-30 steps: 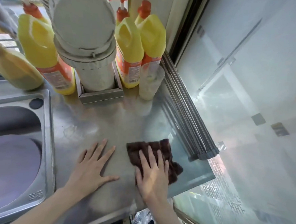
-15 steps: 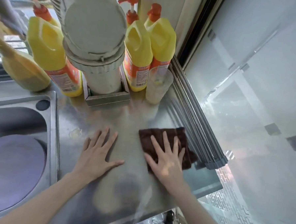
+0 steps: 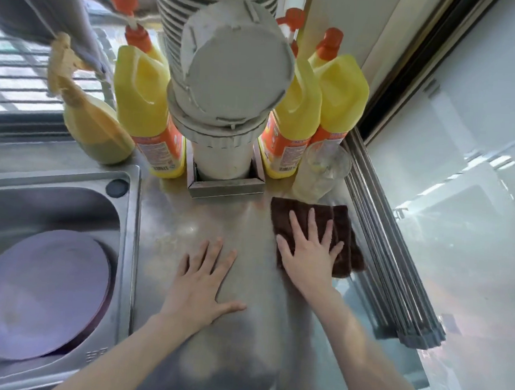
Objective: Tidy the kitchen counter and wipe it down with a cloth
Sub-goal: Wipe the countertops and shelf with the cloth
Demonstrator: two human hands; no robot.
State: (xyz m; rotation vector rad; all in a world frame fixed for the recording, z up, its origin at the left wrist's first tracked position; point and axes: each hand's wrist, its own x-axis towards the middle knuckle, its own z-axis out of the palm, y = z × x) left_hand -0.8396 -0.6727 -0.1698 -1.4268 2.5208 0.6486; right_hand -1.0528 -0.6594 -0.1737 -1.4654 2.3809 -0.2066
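- Since the earlier frame, right hand (image 3: 312,254) and dark brown folded cloth (image 3: 342,229) have travelled toward 12 o'clock along the stainless steel worktop (image 3: 243,328); cloth's far edge now lies just beside the clear drinking glass (image 3: 321,174).
- Right hand: fingers straight and spread, pressed flat on the cloth.
- Left hand (image 3: 199,284): flat on bare worktop, fingers apart, holding nothing, at 9 o'clock of the cloth.
- Cloth's 3 o'clock edge lies against the rolled grey rod drying rack (image 3: 395,276).
- Yellow detergent bottles with orange caps (image 3: 141,108) stand at 12 o'clock, flanking a grey cylindrical post in a metal base (image 3: 228,109).
- Steel sink (image 3: 122,247) at 9 o'clock holds a round purple plate (image 3: 42,297).
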